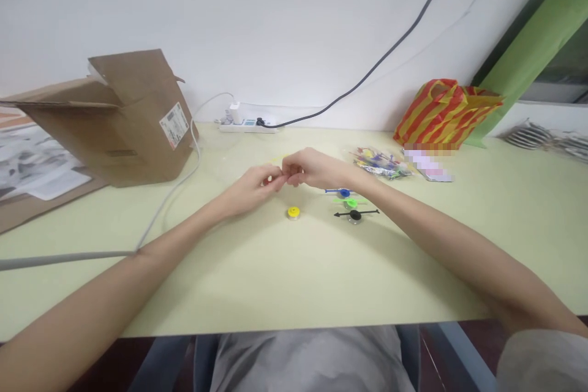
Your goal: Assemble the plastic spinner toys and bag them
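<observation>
My left hand [257,188] and my right hand [312,168] meet above the middle of the table, fingertips pinched together. What they hold between them is too small and hidden to name. A thin yellow piece [281,159] shows just behind the fingers; I cannot tell whether it is held or lies on the table. Nearer to me, a round yellow disc piece [293,213] sits on the table. Under my right forearm lie a blue spinner with a pointer [343,193], a green one [351,203] and a black arrow spinner [355,215], in a column.
A clear bag of colourful small parts [381,162] lies beyond my right wrist, beside a pale packet [429,165]. A striped bag [448,113] stands behind. At left are an open cardboard box [119,141] and a grey cable [168,196]. A power strip [248,127] lies by the wall.
</observation>
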The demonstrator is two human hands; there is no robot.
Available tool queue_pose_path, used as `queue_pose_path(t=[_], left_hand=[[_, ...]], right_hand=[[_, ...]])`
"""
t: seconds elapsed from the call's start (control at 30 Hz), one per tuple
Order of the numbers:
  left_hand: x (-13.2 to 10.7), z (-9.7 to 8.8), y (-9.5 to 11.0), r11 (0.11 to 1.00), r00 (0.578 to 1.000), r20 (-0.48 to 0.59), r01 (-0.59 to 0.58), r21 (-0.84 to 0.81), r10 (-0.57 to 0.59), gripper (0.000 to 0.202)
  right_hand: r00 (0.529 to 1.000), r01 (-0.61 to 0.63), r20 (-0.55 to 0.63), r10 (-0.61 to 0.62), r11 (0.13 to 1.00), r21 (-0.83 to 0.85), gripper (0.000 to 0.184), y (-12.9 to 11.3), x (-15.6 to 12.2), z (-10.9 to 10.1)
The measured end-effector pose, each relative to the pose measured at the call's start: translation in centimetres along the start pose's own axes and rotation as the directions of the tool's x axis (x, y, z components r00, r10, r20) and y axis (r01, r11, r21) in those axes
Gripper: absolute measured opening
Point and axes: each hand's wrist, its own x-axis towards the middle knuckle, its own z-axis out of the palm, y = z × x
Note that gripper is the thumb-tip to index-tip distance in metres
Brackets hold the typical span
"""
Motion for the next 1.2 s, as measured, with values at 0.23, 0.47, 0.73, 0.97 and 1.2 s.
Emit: queue_pose_path(t=[0.23,0.47,0.73,0.97,1.2], left_hand=[[-0.4,-1.4,-0.1,0.916,0.905,0.384,0.301,-0.266,-0.186,0.044],[-0.5,-1.1,0.0,0.823,0.793,0.575,0.457,-0.339,-0.204,0.049],[-0.5,-0.9,0.5,0.805,0.777,0.603,0.469,-0.363,-0.181,0.049],[-0.6,-0.7,0.0,0.800,0.776,0.601,0.478,-0.363,-0.191,0.048],[-0.5,-0.7,0.5,0.828,0.870,0.454,0.393,-0.400,-0.193,0.046]], right_hand=[[0.966,-0.105,0.251,0.055,0.976,0.189,0.022,1.5,-0.4,-0.3],[0.878,-0.140,0.476,0.054,0.979,0.146,0.028,0.6,-0.7,-0.1],[0.838,-0.160,0.542,0.061,0.977,0.139,0.023,0.4,-0.9,-0.4],[0.858,-0.106,0.512,0.038,0.989,0.103,0.026,0.3,-0.9,-0.3],[0.921,-0.042,0.389,0.014,0.997,0.064,0.020,0.7,-1.1,-1.9]])
